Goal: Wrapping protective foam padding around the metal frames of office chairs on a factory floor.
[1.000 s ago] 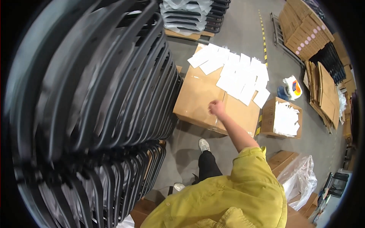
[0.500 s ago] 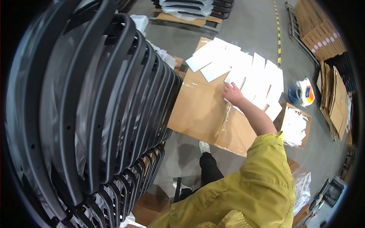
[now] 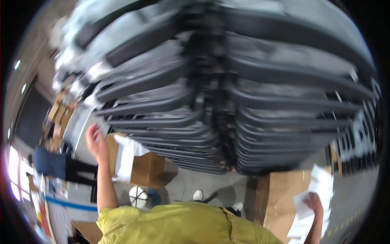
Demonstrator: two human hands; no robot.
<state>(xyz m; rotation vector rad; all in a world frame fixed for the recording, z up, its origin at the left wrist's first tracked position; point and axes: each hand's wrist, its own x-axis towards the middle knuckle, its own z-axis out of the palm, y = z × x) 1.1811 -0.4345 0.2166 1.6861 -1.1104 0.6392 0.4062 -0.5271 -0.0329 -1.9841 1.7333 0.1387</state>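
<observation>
My right hand (image 3: 313, 202) is closed on a white sheet (image 3: 302, 204), pinched at its edge. It is above a big cardboard box (image 3: 282, 195) on the right, where more white sheets (image 3: 323, 181) lie spread. My left hand (image 3: 96, 142) is raised at the left, fingers loosely apart and with nothing in it. It is nearest the left end of a tall stack of black curved tubular frames (image 3: 162, 103) that fills the view ahead. Pale wrapping shows between the frames, and the upper ones are smeared by motion.
An open cardboard box (image 3: 148, 168) with white wrapping stands below the stack on the left, near a white-and-blue round item (image 3: 139, 196) on the floor. Far left, a person in dark clothes (image 3: 50, 162) bends over. More black frames (image 3: 357, 142) stand at the right.
The view has swung left, bringing the frame stack ahead and the box to my right. My right hand has lifted a white sheet from the box top. My left hand has come into view.
</observation>
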